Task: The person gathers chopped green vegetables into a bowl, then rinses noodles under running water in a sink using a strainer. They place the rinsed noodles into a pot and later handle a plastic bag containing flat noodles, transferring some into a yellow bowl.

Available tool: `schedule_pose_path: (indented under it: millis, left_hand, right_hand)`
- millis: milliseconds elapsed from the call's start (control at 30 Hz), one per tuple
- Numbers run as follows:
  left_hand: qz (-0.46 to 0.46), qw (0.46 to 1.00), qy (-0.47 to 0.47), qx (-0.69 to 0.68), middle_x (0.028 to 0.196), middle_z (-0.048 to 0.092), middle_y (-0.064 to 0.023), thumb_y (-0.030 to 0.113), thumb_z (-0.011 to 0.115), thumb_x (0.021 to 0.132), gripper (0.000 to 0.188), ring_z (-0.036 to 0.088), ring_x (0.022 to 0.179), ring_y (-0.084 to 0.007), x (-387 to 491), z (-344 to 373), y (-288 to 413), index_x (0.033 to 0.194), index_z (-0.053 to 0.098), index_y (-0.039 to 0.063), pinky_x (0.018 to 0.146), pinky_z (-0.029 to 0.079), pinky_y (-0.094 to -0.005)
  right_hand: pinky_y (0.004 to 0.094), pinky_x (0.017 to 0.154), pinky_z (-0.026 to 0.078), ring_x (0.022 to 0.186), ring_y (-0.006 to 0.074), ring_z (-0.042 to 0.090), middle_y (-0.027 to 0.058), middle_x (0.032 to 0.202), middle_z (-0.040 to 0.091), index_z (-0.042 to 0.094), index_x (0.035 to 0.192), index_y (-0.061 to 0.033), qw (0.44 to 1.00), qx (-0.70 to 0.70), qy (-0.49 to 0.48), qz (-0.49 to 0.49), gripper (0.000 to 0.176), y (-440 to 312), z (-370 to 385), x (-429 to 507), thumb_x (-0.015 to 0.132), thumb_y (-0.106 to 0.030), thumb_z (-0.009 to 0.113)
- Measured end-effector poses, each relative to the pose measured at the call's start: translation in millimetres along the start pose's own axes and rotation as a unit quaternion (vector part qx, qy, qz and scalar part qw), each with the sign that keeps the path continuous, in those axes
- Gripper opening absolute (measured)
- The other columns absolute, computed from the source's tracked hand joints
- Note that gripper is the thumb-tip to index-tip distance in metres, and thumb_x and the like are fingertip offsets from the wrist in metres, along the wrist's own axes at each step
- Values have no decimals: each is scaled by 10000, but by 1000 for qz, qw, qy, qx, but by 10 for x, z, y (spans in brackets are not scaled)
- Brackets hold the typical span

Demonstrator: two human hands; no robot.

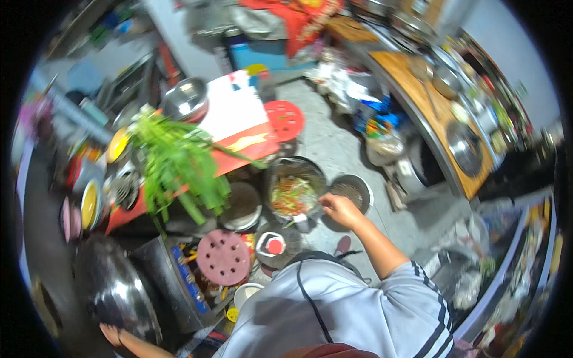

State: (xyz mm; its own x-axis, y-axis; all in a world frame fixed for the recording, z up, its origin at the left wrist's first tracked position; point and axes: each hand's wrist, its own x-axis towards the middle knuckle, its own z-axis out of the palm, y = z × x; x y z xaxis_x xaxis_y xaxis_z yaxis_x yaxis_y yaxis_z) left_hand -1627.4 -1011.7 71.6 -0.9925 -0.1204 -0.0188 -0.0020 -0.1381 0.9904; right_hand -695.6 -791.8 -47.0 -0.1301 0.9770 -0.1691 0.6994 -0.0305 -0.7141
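My right hand [339, 209] is at the right rim of a dark pot [299, 168], fingers bent; blur hides whether it grips anything. Chopped orange and green food [291, 195] lies in that pot. A round grey container [365, 190] stands just right of it, partly behind my hand. Far off at the lower left, my left hand [111, 334], with a dark band at the wrist, is at the lower edge of a large shiny metal wok or lid [118, 286]; its grip is unclear. Leafy green stalks [179, 165] lie across a red and white table [235, 107].
A pink stool [224, 257] with holes and a red-capped container [274, 246] stand before me. A red stool [284, 121] is beyond the pot. A metal bowl [185, 98] sits on the table. At right, a wooden counter [403, 71] holds a glass lid [464, 147] above stored bags.
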Motion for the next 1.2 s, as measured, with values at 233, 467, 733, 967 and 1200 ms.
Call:
schedule_pose_path:
  millis: [233,467,733,967,1200]
  left_hand:
    - [-38,988,-19,152,728,552,-50,238,633,757,172,519,673,-152,-2834,-1,-944,740,558,84,578,398,-314]
    - [-194,896,-336,214,516,348,59,330,618,793,234,313,386,-75,-6265,648,-1808,705,570,119,339,222,-221]
    - [-298,668,-609,307,521,431,13,338,413,875,329,360,367,-95,-7671,1056,-2819,896,579,55,340,310,-226]
    - [-308,686,-547,367,570,533,-120,219,422,868,256,501,423,-201,-8211,488,-3291,872,566,6,362,399,-326]
    - [-184,685,-531,464,583,601,-80,130,489,811,197,569,468,-165,-9437,94,-2996,701,609,19,437,447,-306]
  right_hand:
    - [392,772,467,876,340,582,174,928,610,569,1010,-54,993,-26,86,72,240,1790,-1420,-711,785,-55,487]
    - [274,629,501,705,164,623,141,852,634,546,1076,-39,939,201,185,208,325,2471,-2463,-1518,779,74,476]
    - [262,578,471,622,137,594,82,705,627,579,1027,-43,896,123,304,301,296,2640,-2643,-2287,734,-6,581]
    - [282,779,446,871,171,528,103,968,573,530,1064,25,900,60,317,294,258,2445,-3531,-2291,815,-43,530]
    - [268,759,454,889,205,550,135,972,575,513,1080,43,940,62,271,196,284,3385,-4446,-1826,797,47,488]
